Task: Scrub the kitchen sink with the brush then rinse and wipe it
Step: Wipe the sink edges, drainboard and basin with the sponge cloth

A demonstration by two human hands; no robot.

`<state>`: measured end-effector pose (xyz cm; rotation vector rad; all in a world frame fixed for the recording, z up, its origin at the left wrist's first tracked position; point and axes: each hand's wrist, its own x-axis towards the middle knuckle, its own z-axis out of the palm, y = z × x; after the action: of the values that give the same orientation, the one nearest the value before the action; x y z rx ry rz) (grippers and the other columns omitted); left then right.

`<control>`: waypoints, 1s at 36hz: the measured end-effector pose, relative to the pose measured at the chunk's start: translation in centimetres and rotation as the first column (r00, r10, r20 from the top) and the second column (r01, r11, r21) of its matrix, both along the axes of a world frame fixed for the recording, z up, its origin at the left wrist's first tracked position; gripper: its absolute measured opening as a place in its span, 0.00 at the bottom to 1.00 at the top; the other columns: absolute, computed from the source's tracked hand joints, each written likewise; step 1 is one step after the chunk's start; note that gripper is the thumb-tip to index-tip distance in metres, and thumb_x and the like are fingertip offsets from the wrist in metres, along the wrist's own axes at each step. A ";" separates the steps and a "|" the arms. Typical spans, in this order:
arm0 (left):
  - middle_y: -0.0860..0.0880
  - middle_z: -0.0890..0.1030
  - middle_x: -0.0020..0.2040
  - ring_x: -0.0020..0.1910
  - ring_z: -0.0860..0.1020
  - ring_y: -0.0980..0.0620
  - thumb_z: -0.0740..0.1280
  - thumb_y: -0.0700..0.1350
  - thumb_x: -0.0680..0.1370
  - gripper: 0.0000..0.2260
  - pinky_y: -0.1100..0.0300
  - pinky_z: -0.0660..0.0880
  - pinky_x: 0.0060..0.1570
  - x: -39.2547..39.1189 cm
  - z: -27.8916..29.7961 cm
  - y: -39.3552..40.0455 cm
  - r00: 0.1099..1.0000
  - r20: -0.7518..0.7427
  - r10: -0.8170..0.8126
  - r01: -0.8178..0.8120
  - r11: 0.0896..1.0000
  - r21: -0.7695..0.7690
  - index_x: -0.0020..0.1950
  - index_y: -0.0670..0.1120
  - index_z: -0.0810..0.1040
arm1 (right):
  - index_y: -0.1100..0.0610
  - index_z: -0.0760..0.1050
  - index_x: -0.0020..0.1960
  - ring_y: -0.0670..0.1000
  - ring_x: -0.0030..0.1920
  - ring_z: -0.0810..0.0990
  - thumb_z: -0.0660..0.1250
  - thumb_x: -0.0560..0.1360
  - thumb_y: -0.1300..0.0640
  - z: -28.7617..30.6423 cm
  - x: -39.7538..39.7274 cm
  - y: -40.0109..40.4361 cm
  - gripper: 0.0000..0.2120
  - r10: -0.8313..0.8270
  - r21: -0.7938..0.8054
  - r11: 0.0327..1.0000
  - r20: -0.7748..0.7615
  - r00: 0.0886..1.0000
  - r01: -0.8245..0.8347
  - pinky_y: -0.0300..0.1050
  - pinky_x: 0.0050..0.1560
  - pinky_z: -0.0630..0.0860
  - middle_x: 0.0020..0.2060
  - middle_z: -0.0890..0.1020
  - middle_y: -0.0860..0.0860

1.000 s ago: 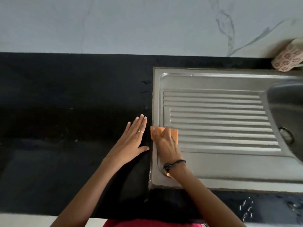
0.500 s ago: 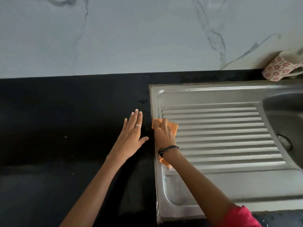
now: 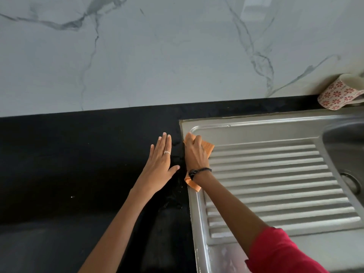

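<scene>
**Orange cloth on steel, black counter, veined marble**

The cloth (image 3: 208,147) under the right hand (image 3: 195,154) is bright orange, with a faint grid weave. The draining board (image 3: 275,186) is dull silver-grey steel, ribbed in parallel pale and dark bands; the sink bowl (image 3: 342,142) beside it is a darker grey. The countertop (image 3: 78,164) is plain black with a few pale specks. The wall panel (image 3: 157,56) is pale grey-white marble, crossed by thin dark grey veins. The mug (image 3: 338,95) is cream, patterned with red-pink flowers. The sleeve (image 3: 279,253) is deep pink-red, the wristband (image 3: 199,171) black, and the ring (image 3: 167,152) on the left hand (image 3: 159,164) silvery.
</scene>
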<state>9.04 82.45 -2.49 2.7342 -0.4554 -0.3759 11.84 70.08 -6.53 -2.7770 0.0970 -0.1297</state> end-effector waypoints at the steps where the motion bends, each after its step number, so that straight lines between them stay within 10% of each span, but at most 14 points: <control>1: 0.46 0.34 0.75 0.68 0.30 0.56 0.61 0.49 0.79 0.39 0.59 0.32 0.67 0.2 0.0 0.1 1.000 -0.002 0.000 0.000 1.000 -0.001 0.73 0.43 0.32 | 0.66 0.75 0.55 0.53 0.25 0.78 0.50 0.70 0.70 -0.3 0.3 -0.1 0.20 0.010 -0.008 1.000 0.043 0.999 -0.010 0.42 0.25 0.73 0.41 0.77 0.62; 6: 0.46 0.33 0.75 0.68 0.30 0.56 0.60 0.50 0.80 0.39 0.59 0.32 0.67 1.4 -0.2 0.3 1.000 -0.017 -0.005 0.005 1.000 0.011 0.70 0.45 0.29 | 0.63 0.77 0.50 0.56 0.40 0.81 0.66 0.69 0.70 -2.2 2.3 -0.7 0.10 0.157 -0.167 0.974 0.010 0.988 -0.153 0.44 0.33 0.80 0.45 0.79 0.61; 18: 0.46 0.32 0.75 0.68 0.29 0.55 0.61 0.50 0.79 0.39 0.58 0.32 0.67 1.6 0.5 -0.2 0.999 -0.024 -0.029 0.030 0.999 0.028 0.67 0.47 0.27 | 0.66 0.57 0.71 0.60 0.65 0.70 0.52 0.81 0.65 -0.8 4.9 -1.8 0.20 0.012 -0.175 0.984 -0.154 0.988 -0.039 0.52 0.64 0.71 0.68 0.61 0.64; 30: 0.50 0.27 0.69 0.69 0.29 0.54 0.61 0.50 0.79 0.40 0.58 0.31 0.67 -0.8 0.6 0.1 0.999 -0.042 -0.032 0.032 0.999 0.005 0.67 0.46 0.26 | 0.58 0.62 0.68 0.57 0.46 0.78 0.55 0.79 0.64 0.5 1.6 -7.5 0.18 -0.282 -0.159 0.952 -0.106 0.954 0.263 0.49 0.42 0.71 0.62 0.68 0.61; 36: 0.50 0.28 0.70 0.69 0.29 0.54 0.61 0.50 0.79 0.40 0.59 0.31 0.67 -1.6 1.0 -0.9 0.998 -0.033 -0.048 0.047 0.999 -0.025 0.68 0.47 0.27 | 0.49 0.62 0.69 0.57 0.58 0.71 0.53 0.79 0.58 -0.9 -2.1 -4.2 0.18 0.045 -0.204 0.977 -0.120 0.992 -0.069 0.52 0.56 0.74 0.63 0.66 0.57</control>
<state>7.40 81.57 -1.50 2.6933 -0.5137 -0.4259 9.77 65.90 -7.46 -2.9922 0.0336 0.0378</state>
